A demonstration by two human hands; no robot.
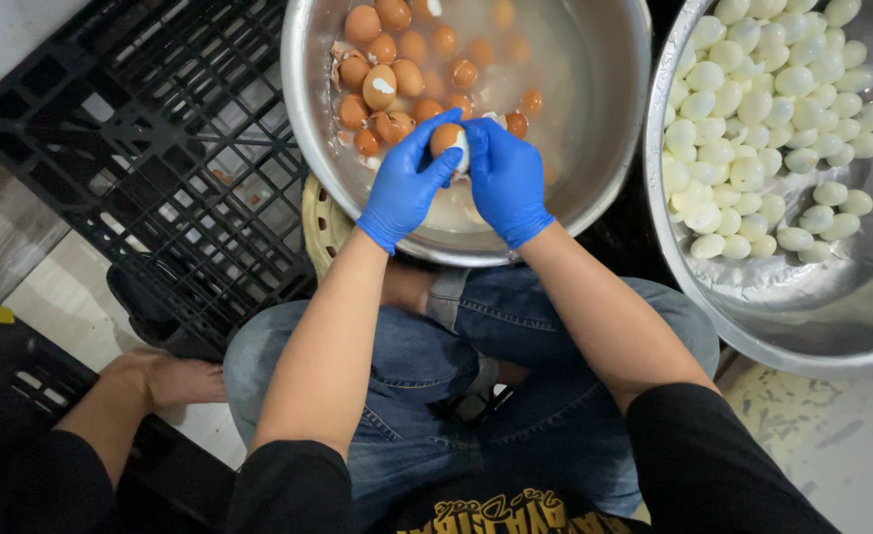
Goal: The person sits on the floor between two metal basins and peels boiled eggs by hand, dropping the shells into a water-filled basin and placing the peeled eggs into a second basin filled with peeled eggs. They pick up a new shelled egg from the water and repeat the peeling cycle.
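Both my hands wear blue gloves and meet over a steel bowl point(595, 148) of cloudy water. My left hand point(407, 183) and my right hand point(505, 178) together grip one brown boiled egg point(446, 138), partly peeled so white shows on its right side. Several unpeeled brown eggs point(397, 74) float in the water at the bowl's upper left, with bits of shell among them. A second, larger steel bowl point(802, 307) to the right holds a heap of peeled white eggs point(763, 109).
A black plastic crate pallet point(149, 148) lies on the floor to the left. Another person's bare foot point(174, 381) and dark trouser leg sit at lower left. My knees in blue jeans point(436, 356) are under the bowl, which rests on a yellowish stand point(322, 222).
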